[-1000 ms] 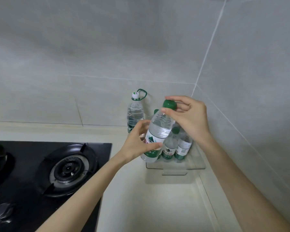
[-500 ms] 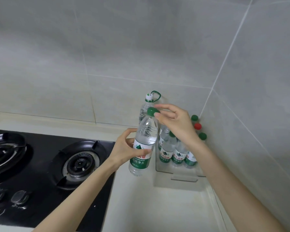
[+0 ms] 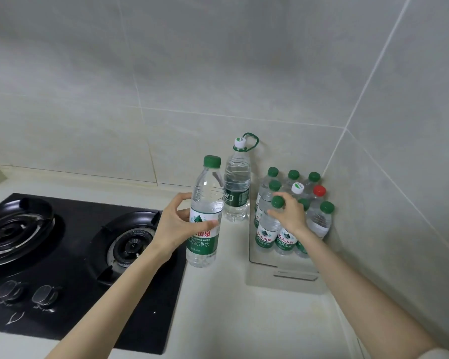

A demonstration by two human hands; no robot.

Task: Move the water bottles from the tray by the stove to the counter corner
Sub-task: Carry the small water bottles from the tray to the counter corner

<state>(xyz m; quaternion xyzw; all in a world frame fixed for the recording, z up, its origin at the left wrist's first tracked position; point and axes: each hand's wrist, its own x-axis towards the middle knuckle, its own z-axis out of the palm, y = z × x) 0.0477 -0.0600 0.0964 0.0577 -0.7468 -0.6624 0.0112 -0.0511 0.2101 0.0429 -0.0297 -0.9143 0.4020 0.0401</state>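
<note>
L hand grips 1 green-capped bottle round its middle, thumb in front on the label, fingers behind. It's upright, just off the R edge of the stove, over the pale counter. I can't tell if its base touches down.

R hand is in the clear tray, which sits in the wall corner. Its fingers curl round the neck of the front-left bottle, just under the cap.

Tray count by caps: 9 btls in approx 3 rows of 3. That's 7 green caps, 1 white cap in the middle, 1 red cap at mid-right. One green cap is partly hidden behind my R hand. All look upright and packed touching.

Outside the tray: 1 taller bottle, white cap w/ a green loop, stands on the counter by the back wall, between the gripped bottle and the tray, just beside both.

Stove: 2 burners, 2 knobs at the front.

Total btls in view: 11.
</note>
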